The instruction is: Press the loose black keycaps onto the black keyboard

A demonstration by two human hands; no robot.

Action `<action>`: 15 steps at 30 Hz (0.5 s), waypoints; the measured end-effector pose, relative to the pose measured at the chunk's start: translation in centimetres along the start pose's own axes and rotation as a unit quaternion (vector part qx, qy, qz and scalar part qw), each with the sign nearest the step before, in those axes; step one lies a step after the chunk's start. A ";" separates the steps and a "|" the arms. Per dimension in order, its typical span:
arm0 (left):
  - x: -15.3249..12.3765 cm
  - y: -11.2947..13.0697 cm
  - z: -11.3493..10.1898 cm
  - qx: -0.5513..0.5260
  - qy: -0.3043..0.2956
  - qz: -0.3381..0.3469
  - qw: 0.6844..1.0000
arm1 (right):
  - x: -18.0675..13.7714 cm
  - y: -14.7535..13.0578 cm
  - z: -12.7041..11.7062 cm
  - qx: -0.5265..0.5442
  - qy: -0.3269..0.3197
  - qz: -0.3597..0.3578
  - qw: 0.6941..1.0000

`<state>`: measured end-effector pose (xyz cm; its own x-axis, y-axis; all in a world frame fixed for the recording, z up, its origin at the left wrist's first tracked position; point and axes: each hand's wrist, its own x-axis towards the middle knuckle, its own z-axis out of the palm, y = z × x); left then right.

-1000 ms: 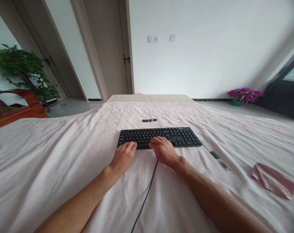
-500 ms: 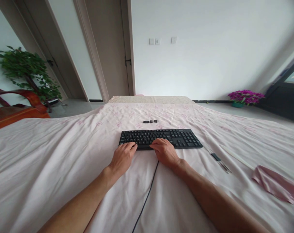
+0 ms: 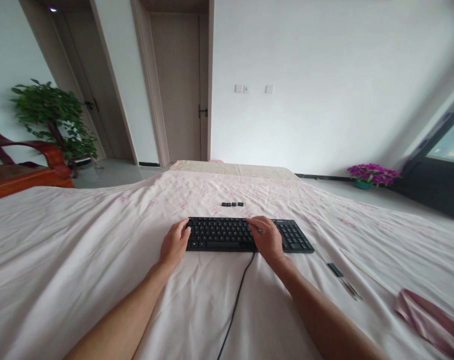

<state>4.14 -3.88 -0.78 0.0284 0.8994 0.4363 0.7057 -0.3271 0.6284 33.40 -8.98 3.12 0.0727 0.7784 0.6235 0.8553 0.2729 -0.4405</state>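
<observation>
A black wired keyboard [image 3: 222,234] lies on a bed covered by a pale pink sheet [image 3: 80,260]. My left hand [image 3: 173,246] is at the keyboard's left end, with its fingers curled round that edge. My right hand [image 3: 267,239] lies across the keys right of the middle, fingers stretched toward the far edge. Several loose black keycaps [image 3: 232,204] sit in a short row on the sheet just beyond the keyboard. The keyboard's black cable [image 3: 237,297] runs back toward me between my forearms.
A thin metal tool with a dark grip [image 3: 341,276] lies on the sheet to the right, and a pink cloth [image 3: 429,322] lies nearer the right edge. Beyond the bed are a wooden chair [image 3: 20,172], a green plant [image 3: 52,112], a door [image 3: 177,85] and purple flowers [image 3: 373,174].
My hands have moved apart: the left went to the keyboard's left end, the right slid up onto the keys further right. The view has tilted upward.
</observation>
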 end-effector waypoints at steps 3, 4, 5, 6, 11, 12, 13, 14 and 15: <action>0.3 -0.3 0.2 -0.011 -0.025 -0.021 0.999 | 2.8 0.3 0.7 -0.032 -0.069 0.010 0.997; 0.4 -0.3 0.2 -0.014 -0.029 -0.021 0.999 | 3.8 0.3 1.1 -0.046 -0.091 0.009 0.995; 0.4 -0.3 0.1 -0.018 -0.031 -0.023 0.999 | 4.8 0.3 1.6 -0.062 -0.106 0.004 0.992; 0.5 -0.4 0.1 -0.024 -0.032 -0.027 0.999 | 5.8 0.2 2.2 -0.079 -0.123 -0.005 0.989; 0.8 -1.1 -0.1 -0.055 -0.035 -0.043 0.997 | 9.6 -0.1 6.0 -0.190 -0.193 -0.045 0.962; 0.8 -1.2 0.0 -0.063 -0.036 -0.047 0.996 | 10.2 -0.2 6.7 -0.205 -0.200 -0.050 0.957; 0.9 -1.3 0.0 -0.071 -0.035 -0.053 0.995 | 10.7 -0.3 7.4 -0.216 -0.205 -0.054 0.953; 0.9 -1.4 0.0 -0.079 -0.033 -0.062 0.994 | 11.2 -0.3 8.0 -0.223 -0.208 -0.057 0.951; 1.0 -1.5 0.0 -0.087 -0.031 -0.072 0.993 | 11.6 -0.4 8.5 -0.227 -0.210 -0.060 0.949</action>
<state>3.16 -2.53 -1.30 -0.0166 0.9546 0.2974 0.5729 -0.2347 0.7853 29.54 4.78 5.07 -0.1682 0.9400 0.2967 0.9844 0.1758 0.0012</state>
